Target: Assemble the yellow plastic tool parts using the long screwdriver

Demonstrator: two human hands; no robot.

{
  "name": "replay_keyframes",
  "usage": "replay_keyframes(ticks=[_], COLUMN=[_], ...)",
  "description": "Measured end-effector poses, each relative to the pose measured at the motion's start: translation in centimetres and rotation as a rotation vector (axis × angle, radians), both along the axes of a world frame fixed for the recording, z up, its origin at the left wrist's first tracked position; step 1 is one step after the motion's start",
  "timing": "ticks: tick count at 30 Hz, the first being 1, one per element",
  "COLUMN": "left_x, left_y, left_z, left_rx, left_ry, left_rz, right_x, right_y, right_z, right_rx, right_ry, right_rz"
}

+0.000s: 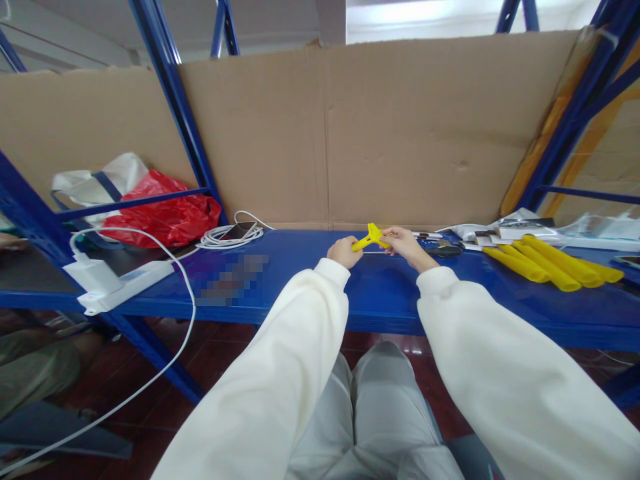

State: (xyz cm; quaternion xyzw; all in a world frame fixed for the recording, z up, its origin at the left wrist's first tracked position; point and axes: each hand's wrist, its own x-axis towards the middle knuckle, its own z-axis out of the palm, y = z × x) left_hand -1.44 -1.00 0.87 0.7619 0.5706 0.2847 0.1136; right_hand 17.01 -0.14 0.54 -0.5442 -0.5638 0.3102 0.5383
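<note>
My left hand (343, 252) is closed around one end of a yellow plastic piece (373, 235) with a flared, forked-looking shape. The fingers of my right hand (403, 245) pinch its other side, and they partly cover it. Both hands are just above the blue shelf top (383, 290). A dark-handled tool (443, 251), probably a screwdriver, lies beside my right hand, with a thin shaft showing under the hands. Farther right, several yellow tube-shaped pieces (555, 263) lie side by side.
White packets and boxes (527, 230) sit behind the yellow tubes. On the left are a coiled white cable (233, 237), a red plastic bag (165, 210) and a white power strip (127, 285) with a hanging cord. Cardboard (400, 133) walls the back between blue posts. A person's leg shows lower left.
</note>
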Motion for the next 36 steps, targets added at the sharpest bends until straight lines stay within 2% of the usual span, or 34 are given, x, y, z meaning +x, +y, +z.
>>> replay_keyframes(ticks=[10,13,15,18,20,22,24,27,32,36], left_x=[-0.2,-0.1,-0.1,0.0,0.0,0.0,0.0,0.0,0.0,0.0], left_y=[-0.2,0.0,0.1,0.3,0.3,0.3,0.4,0.5,0.5,0.5], left_z=[0.2,0.0,-0.1,-0.3,-0.3,-0.3,-0.3,-0.3,-0.4,-0.3], left_rx=[-0.005,0.000,-0.004,-0.018,-0.023,-0.025,-0.029,-0.037,-0.021,-0.027], left_ry=[0.102,0.080,0.063,0.046,0.034,0.021,0.016,0.020,0.009,0.019], left_rz=[-0.012,-0.019,-0.040,-0.059,-0.058,-0.059,-0.065,-0.083,-0.086,-0.076], right_x=[1.2,1.3,1.6,3.2,4.8,6.6,8.2,9.9,12.3,14.3], right_y=[0.3,0.6,0.9,1.3,1.5,1.6,1.5,1.3,1.2,1.1], right_z=[-0.7,-0.7,-0.5,-0.4,-0.5,-0.7,-0.9,-1.2,-1.6,-2.2], right_rx=[-0.048,-0.009,0.052,0.114,0.080,-0.019,-0.151,-0.269,-0.277,-0.279], right_ry=[-0.206,-0.260,-0.322,-0.515,-0.697,-0.844,-0.954,-1.029,-1.022,-0.963], right_rz=[0.122,0.122,0.053,-0.185,-0.362,-0.463,-0.467,-0.384,-0.354,-0.429])
